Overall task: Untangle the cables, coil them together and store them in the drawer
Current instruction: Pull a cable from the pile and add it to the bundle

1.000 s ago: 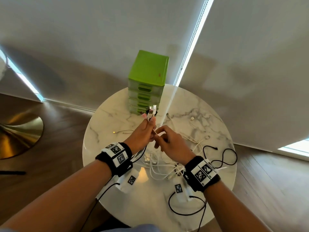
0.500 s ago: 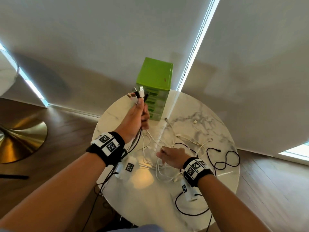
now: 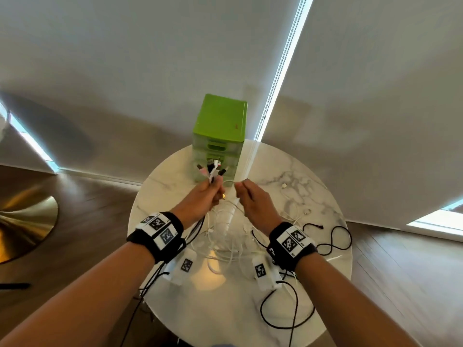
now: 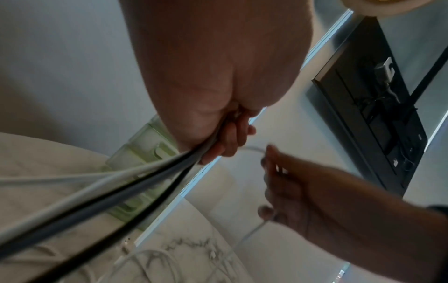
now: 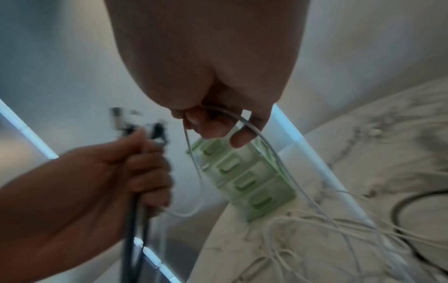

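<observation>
Round marble table (image 3: pixel 325 284) with a green drawer unit (image 3: pixel 220 121) at 12 o'clock, drawers all closed. Left hand (image 3: pixel 203 196) is clenched around a bunch of cable ends (image 3: pixel 211 169), plugs poking up. Right hand (image 3: pixel 253 199) pinches one thin white cable (image 5: pixel 266 141) just beside it. Rest of the cables (image 3: pixel 230 244) sit tangled mid-table, a black one (image 3: pixel 330 236) at 3 o'clock. Early days I'd say: no coiling, nothing stored. Half a second ago the right hand was down in the pile; now it's up by the left.
</observation>
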